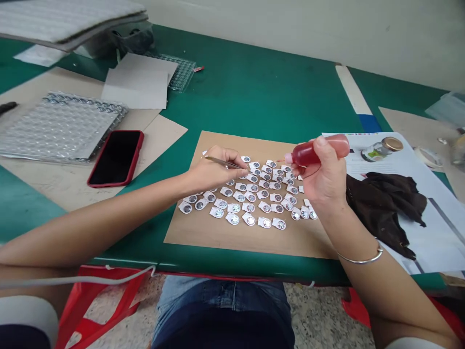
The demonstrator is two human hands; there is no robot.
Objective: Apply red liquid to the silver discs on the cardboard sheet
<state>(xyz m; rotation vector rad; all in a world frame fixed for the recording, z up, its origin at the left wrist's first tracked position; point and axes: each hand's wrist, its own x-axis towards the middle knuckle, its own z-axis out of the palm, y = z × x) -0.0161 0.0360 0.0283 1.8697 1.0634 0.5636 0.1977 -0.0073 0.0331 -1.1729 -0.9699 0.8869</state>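
Observation:
My right hand [324, 177] is wrapped round a squeeze bottle [308, 152] of red liquid, tilted so its thin nozzle points left over the small parts. Thin tweezers [225, 163] are pinched in my left hand [218, 169], their tips down near the upper rows. Beneath both hands, several small round metallic pieces on white tabbed backings [249, 208] lie in loose rows on a brown cardboard sheet [218, 237]. Whether the nozzle touches a piece, I cannot tell. My left hand hides some of the pieces.
To the left lie a phone in a red case [116, 158] and a clear bubbled plastic tray [61, 128]. On the right, a dark cloth [385, 208] and a small glass jar [383, 149] rest on white paper [441, 232]. A white cable [123, 276] hangs along the table's front edge.

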